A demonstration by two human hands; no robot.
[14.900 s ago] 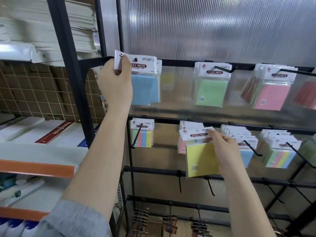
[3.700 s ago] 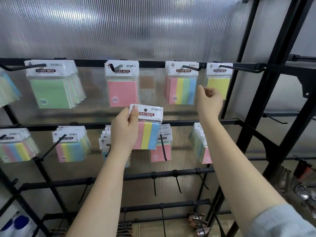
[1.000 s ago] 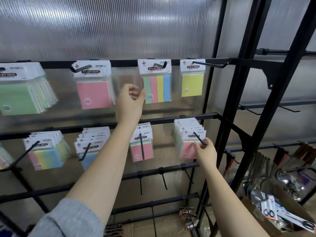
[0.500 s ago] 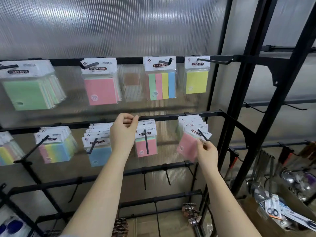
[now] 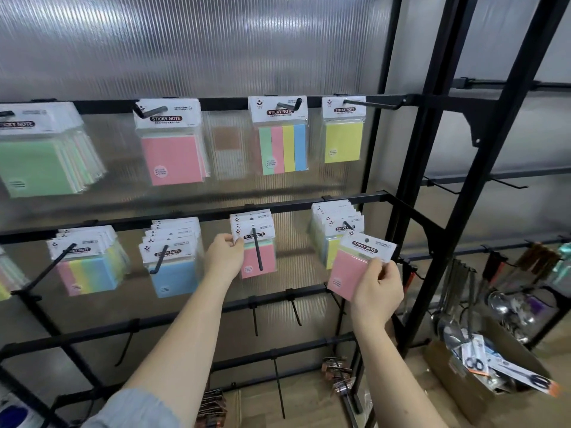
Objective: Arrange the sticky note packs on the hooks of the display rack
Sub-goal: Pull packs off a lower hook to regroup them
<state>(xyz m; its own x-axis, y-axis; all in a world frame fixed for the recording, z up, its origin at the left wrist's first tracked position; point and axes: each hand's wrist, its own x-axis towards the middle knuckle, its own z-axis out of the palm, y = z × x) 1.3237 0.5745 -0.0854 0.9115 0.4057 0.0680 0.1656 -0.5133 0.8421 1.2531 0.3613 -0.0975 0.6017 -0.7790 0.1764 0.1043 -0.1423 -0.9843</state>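
Now, from your fingers outward:

Right hand: your right hand (image 5: 377, 290) has its fingers (image 5: 372, 271) pinched on the lower right of a pink pack (image 5: 352, 268), held tilted and free of any hook, just in front of the rightmost middle-row stack (image 5: 335, 225).

Left hand: your left hand (image 5: 225, 257) pinches the left edge of the header card on the front pack of the pink-fronted stack (image 5: 256, 242), which hangs on its hook (image 5: 257, 250).

Step in hand: I judge you are moving a stray pink pack to where its colour belongs, with your left hand steadying the receiving stack.

Next move: it likely calls for carrying the pack leftward, levelling it, lining the hole in its header with the hook's upturned tip, and sliding it back against the stack.

Top row count: five hooks with packs in view: green stack (image 5: 40, 156), pink stack (image 5: 171, 149), striped pack (image 5: 282, 137), yellow pack (image 5: 343, 131), and one at the far left cut off by the frame edge.

Middle row count: four stacks fully in view: striped stack (image 5: 88, 261), blue stack (image 5: 174, 261), the pink-fronted one and the rightmost; a fifth shows partly at the left edge.

Packs per stack: too overlapped to count surely.

Bare hooks: three on the rail (image 5: 278, 299) below the stacks, plus more lower down on the display rack (image 5: 408, 211).
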